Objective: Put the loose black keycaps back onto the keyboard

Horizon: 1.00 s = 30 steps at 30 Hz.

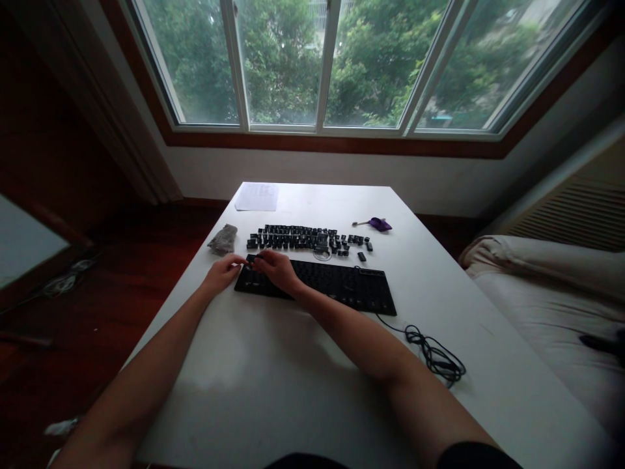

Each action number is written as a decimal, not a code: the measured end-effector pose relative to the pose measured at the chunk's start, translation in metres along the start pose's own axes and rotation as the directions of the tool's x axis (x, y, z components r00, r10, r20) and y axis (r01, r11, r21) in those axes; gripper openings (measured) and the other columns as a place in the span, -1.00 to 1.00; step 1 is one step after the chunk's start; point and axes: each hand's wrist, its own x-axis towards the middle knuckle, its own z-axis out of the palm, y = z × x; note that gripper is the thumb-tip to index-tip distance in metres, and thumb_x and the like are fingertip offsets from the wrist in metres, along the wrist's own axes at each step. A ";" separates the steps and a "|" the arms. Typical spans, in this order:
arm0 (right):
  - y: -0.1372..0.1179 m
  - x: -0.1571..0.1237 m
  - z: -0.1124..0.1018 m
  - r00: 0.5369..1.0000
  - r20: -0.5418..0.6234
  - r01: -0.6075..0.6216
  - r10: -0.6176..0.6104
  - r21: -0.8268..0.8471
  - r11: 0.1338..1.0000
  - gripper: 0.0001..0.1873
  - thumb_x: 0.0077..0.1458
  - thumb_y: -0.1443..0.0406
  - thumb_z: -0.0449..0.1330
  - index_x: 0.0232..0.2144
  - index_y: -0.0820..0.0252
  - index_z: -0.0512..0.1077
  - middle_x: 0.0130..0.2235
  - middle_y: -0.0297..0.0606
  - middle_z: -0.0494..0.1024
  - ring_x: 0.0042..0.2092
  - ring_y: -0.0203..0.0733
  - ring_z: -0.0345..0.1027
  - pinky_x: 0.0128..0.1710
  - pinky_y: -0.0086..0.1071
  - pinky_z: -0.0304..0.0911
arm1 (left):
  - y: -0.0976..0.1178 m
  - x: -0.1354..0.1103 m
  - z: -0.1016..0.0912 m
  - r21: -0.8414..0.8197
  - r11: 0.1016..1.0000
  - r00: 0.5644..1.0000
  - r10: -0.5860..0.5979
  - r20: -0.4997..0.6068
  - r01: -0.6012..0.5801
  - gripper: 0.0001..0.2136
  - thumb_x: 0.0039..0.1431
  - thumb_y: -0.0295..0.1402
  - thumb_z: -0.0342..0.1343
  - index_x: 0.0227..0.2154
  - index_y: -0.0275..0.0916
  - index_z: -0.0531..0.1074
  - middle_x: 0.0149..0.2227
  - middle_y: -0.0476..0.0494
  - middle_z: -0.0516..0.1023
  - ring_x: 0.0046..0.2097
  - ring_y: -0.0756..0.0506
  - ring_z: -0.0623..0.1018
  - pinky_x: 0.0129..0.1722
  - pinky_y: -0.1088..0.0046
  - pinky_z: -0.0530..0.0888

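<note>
A black keyboard (342, 286) lies across the middle of the white table (273, 384), its cable (432, 355) coiled to the right. Behind it, several loose black keycaps (303, 238) lie in rows. My left hand (222, 272) rests at the keyboard's left end, fingers curled toward its top corner. My right hand (278, 268) lies on the left part of the keyboard, fingers pinched together near a small black keycap (250, 258) at the top left corner. Whether either hand holds that keycap is too small to tell.
A grey crumpled cloth (223, 239) lies left of the keycaps. A sheet of paper (257, 196) sits at the table's far edge. A purple tool (377, 224) lies at the far right. A bed with a pillow (547, 286) stands to the right, a window (332, 65) ahead.
</note>
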 end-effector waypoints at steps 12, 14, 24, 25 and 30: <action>-0.006 -0.002 -0.009 0.995 -0.097 0.045 -0.029 0.163 0.986 -0.65 0.07 0.00 0.28 -0.31 0.15 0.43 -0.38 -0.32 0.59 -0.30 -0.23 0.53 -0.18 -0.31 0.45 | 0.041 0.002 0.013 -0.112 0.992 0.997 -0.065 -0.030 0.062 -0.67 0.17 -0.15 0.19 -0.09 -0.23 0.55 -0.09 -0.18 0.64 -0.10 -0.16 0.60 -0.07 0.29 0.50; -0.007 -0.003 -0.009 0.997 -0.071 0.048 -0.033 0.217 0.975 -0.64 0.06 0.00 0.29 -0.31 0.15 0.42 -0.36 -0.31 0.60 -0.30 -0.23 0.54 -0.19 -0.31 0.46 | 0.041 0.002 0.012 -0.184 0.980 0.997 -0.080 -0.015 0.076 -0.65 0.18 -0.12 0.20 -0.10 -0.25 0.55 -0.10 -0.20 0.65 -0.08 -0.18 0.60 -0.04 0.28 0.50; -0.003 0.001 -0.011 0.999 -0.014 -0.022 0.029 0.364 0.931 -0.54 -0.03 -0.04 0.37 -0.30 0.17 0.39 -0.36 -0.30 0.63 -0.31 -0.21 0.57 -0.21 -0.32 0.48 | 0.048 0.005 0.004 -0.072 0.996 0.998 -0.046 0.030 0.048 -0.65 0.21 -0.08 0.14 -0.12 -0.22 0.59 -0.15 -0.16 0.67 -0.14 -0.18 0.60 -0.11 0.31 0.50; -0.003 0.002 -0.012 0.999 -0.025 -0.028 0.040 0.380 0.925 -0.54 -0.04 -0.04 0.37 -0.30 0.16 0.38 -0.36 -0.30 0.63 -0.31 -0.21 0.57 -0.22 -0.32 0.49 | 0.049 0.005 0.005 -0.049 0.998 0.999 -0.036 0.009 0.037 -0.65 0.21 -0.09 0.14 -0.10 -0.21 0.59 -0.14 -0.16 0.66 -0.14 -0.18 0.60 -0.13 0.32 0.50; -0.005 0.004 -0.015 0.997 -0.049 -0.026 0.051 0.423 0.906 -0.51 -0.07 -0.04 0.39 -0.29 0.16 0.37 -0.34 -0.30 0.64 -0.30 -0.20 0.58 -0.21 -0.32 0.49 | 0.051 0.005 0.008 -0.013 1.000 1.000 -0.005 -0.027 0.005 -0.64 0.18 -0.15 0.18 -0.01 -0.17 0.56 -0.12 -0.14 0.64 -0.19 -0.13 0.59 -0.18 0.34 0.51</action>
